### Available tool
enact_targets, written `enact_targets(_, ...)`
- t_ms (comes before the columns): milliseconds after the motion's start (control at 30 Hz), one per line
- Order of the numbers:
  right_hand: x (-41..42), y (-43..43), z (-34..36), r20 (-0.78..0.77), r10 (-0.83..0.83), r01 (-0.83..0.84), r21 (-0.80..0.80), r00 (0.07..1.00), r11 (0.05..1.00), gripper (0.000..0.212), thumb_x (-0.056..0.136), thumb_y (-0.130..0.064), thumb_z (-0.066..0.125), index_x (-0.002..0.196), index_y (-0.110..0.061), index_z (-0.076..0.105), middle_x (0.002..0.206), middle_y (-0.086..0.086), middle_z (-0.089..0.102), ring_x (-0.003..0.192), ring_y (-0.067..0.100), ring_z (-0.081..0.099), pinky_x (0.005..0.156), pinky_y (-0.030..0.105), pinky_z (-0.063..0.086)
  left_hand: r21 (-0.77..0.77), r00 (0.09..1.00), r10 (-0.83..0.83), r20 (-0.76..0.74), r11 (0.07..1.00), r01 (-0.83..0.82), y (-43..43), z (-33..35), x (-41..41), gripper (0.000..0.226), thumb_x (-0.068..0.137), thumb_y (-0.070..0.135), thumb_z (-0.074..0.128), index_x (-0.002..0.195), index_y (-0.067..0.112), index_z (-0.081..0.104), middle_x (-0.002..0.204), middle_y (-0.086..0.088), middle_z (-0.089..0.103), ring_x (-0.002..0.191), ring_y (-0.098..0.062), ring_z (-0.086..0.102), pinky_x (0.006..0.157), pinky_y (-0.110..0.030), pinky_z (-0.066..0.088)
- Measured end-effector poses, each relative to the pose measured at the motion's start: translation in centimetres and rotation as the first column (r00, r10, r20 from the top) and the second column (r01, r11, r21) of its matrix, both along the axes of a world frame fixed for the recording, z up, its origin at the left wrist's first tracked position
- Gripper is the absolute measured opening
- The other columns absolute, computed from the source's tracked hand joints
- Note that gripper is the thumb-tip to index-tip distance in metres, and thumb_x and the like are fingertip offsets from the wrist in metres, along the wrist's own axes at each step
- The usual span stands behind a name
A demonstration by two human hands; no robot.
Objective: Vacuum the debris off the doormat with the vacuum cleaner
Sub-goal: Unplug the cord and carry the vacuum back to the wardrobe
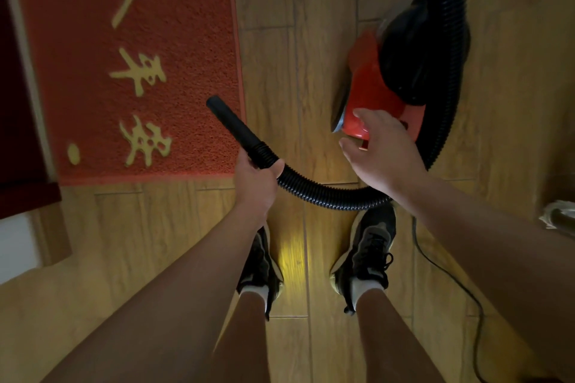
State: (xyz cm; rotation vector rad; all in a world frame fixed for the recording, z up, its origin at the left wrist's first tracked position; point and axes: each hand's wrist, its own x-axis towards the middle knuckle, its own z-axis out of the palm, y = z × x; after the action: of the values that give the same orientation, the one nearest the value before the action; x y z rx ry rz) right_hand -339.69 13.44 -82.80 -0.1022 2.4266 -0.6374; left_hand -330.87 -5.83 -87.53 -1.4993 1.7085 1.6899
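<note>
Down on the wood-plank floor [326, 9], the red doormat with yellow characters [174, 40] lies to the left, its right edge just under the black plastic nozzle [231, 124]. The person's left hand [256, 182] is wrapped around the ribbed black hose [311, 191] where it meets the nozzle. Their right hand [381, 149], fingers loosely spread, rests on the near end of the red-and-black vacuum cleaner body [392, 81]. Black sneakers [367, 252] stand below.

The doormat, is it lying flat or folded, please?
Flat: the doormat lies spread on the floor, no visible edge curled.
</note>
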Motion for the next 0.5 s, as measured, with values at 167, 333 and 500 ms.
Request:
enact_targets(167,-0.8,-3.0,0.8,-0.078,0.171,-0.168,0.048,0.982,0.985,0.059,0.097,-0.039,0.056,0.148,-0.013,0.043,0.148,0.007,0.046,0.139,0.025,0.037,0.110,0.036,0.032,0.029,0.999,0.045,0.010,0.999,-0.045,-2.2,-0.7,0.7,0.039,0.093,0.008,0.071,0.127,0.023,0.060,0.117,0.000,0.068,0.115,-0.024,0.065,0.106,-0.052,0.051)
enact_targets(333,-1.7,-5.8,1.3,-0.136,0.243,-0.235,0.074,0.961,0.969,0.062,0.096,-0.039,0.058,0.149,-0.011,0.041,0.151,0.009,0.045,0.143,0.028,0.034,0.117,0.042,0.031,0.073,0.997,0.068,0.025,0.995,-0.069,-3.9,-1.4,0.8,0.035,0.098,0.010,0.066,0.131,0.019,0.059,0.117,0.002,0.066,0.115,-0.024,0.064,0.106,-0.049,0.051)
enact_targets(500,-2.7,-7.9,1.4,-0.155,0.280,-0.264,0.119,0.947,0.957,0.064,0.098,-0.038,0.056,0.152,-0.011,0.036,0.154,0.010,0.041,0.146,0.028,0.030,0.118,0.041,0.025,0.128,0.993,0.106,0.058,0.985,-0.113,-5.8,-1.9,0.8,0.035,0.103,0.008,0.058,0.138,0.009,0.056,0.120,-0.005,0.065,0.107,-0.019,0.065,0.088,-0.033,0.060)
